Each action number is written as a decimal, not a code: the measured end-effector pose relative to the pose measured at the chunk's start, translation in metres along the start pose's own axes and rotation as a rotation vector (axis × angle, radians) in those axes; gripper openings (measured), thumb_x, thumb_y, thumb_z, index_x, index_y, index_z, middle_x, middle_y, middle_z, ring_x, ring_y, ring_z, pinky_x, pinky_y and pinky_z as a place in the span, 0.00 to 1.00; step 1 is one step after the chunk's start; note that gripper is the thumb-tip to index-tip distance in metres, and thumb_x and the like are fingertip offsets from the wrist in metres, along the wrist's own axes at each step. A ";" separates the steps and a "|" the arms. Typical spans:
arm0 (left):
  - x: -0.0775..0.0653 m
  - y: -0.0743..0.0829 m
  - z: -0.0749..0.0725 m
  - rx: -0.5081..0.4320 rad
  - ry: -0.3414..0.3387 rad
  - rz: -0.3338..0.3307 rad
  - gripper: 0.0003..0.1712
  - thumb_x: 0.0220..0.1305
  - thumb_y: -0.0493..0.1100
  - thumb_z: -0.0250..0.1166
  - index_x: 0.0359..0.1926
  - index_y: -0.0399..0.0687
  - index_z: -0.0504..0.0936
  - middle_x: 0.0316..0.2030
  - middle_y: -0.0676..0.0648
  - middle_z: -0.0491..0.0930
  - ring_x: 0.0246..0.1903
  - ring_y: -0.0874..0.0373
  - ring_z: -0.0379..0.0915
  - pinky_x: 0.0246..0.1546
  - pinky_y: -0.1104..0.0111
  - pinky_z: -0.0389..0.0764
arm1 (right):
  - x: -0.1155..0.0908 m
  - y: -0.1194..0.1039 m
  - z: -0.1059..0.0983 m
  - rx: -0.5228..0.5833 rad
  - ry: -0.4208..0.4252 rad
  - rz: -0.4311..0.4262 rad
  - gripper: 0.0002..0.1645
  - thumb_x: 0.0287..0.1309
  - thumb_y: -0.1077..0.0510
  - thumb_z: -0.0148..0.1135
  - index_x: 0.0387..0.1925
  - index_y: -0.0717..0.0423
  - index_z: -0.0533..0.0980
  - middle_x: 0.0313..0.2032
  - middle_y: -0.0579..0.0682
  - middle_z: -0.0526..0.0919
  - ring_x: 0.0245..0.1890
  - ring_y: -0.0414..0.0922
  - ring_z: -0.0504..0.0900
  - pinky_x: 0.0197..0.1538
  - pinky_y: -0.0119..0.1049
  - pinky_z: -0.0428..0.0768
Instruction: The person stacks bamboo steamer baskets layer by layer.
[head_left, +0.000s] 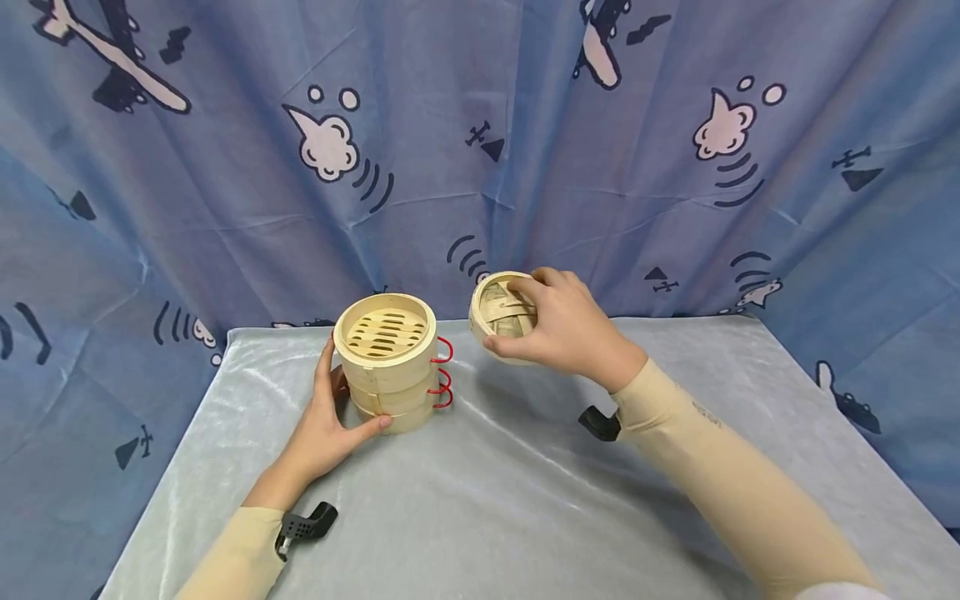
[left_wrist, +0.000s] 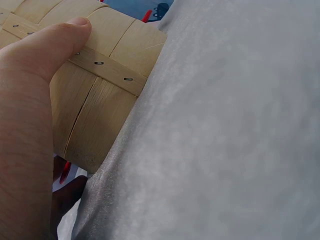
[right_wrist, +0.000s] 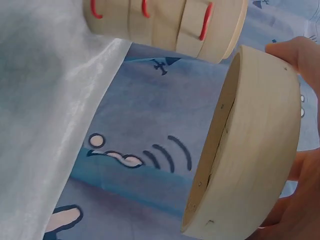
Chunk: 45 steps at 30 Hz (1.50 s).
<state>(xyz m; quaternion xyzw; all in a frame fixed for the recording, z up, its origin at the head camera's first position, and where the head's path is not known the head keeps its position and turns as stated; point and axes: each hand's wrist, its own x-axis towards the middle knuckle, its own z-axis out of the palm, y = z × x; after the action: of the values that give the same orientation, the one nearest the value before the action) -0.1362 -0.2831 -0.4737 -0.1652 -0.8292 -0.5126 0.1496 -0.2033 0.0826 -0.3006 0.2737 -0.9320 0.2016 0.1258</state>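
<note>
A stack of round bamboo steamer baskets (head_left: 401,392) stands on the table, its slatted top level uncovered and red loops on its right side. My left hand (head_left: 322,437) grips the stack low down, thumb across the front and fingers around the left side. In the left wrist view, the thumb lies over a stapled bamboo band (left_wrist: 112,67). To the right of the stack, my right hand (head_left: 573,329) holds a bamboo steamer lid (head_left: 486,327) in the air, tilted, with its woven strips toward the head camera. The lid's open underside edge faces the stack in the right wrist view.
A grey velvety cloth (head_left: 480,517) covers the table. Behind it hangs a blue curtain (head_left: 435,150) printed with planes and clouds, close to the table's back edge. A black wrist device (head_left: 307,523) sits on the left forearm, another (head_left: 600,423) on the right.
</note>
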 end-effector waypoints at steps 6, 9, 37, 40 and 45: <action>0.002 0.000 0.000 -0.006 0.006 0.009 0.87 0.52 0.40 0.90 0.89 0.71 0.29 0.77 0.42 0.69 0.77 0.48 0.65 0.71 0.76 0.64 | 0.009 -0.015 -0.001 0.019 -0.003 -0.022 0.48 0.48 0.25 0.75 0.64 0.48 0.84 0.52 0.54 0.79 0.51 0.58 0.74 0.55 0.54 0.72; 0.002 0.000 0.000 -0.002 0.008 0.005 0.87 0.52 0.40 0.90 0.89 0.73 0.29 0.77 0.42 0.69 0.77 0.48 0.65 0.71 0.75 0.65 | 0.013 -0.022 0.001 0.018 -0.006 -0.034 0.48 0.48 0.25 0.75 0.65 0.47 0.83 0.54 0.55 0.79 0.51 0.58 0.73 0.56 0.54 0.72; 0.001 -0.002 0.001 0.013 -0.010 -0.037 0.85 0.55 0.47 0.89 0.88 0.78 0.27 0.79 0.40 0.67 0.77 0.45 0.64 0.75 0.42 0.66 | 0.033 -0.063 0.020 0.020 -0.092 -0.143 0.48 0.50 0.23 0.71 0.65 0.47 0.84 0.57 0.56 0.80 0.56 0.57 0.75 0.59 0.55 0.75; 0.001 -0.001 0.000 0.015 -0.012 -0.039 0.85 0.55 0.47 0.89 0.88 0.78 0.27 0.79 0.40 0.67 0.78 0.44 0.64 0.76 0.42 0.66 | 0.036 -0.065 0.021 0.025 -0.102 -0.143 0.48 0.50 0.23 0.70 0.66 0.46 0.84 0.58 0.56 0.80 0.58 0.58 0.75 0.61 0.56 0.75; 0.001 0.000 -0.002 0.015 -0.013 -0.042 0.85 0.55 0.48 0.89 0.87 0.79 0.27 0.79 0.41 0.67 0.77 0.44 0.64 0.76 0.42 0.66 | 0.042 -0.067 0.024 0.036 -0.104 -0.168 0.48 0.51 0.24 0.71 0.65 0.47 0.84 0.59 0.57 0.80 0.59 0.58 0.75 0.62 0.57 0.75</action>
<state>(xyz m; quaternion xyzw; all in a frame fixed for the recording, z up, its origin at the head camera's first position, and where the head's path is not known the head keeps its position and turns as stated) -0.1371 -0.2849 -0.4724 -0.1499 -0.8372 -0.5085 0.1347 -0.2035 0.0012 -0.2868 0.3631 -0.9073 0.1928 0.0888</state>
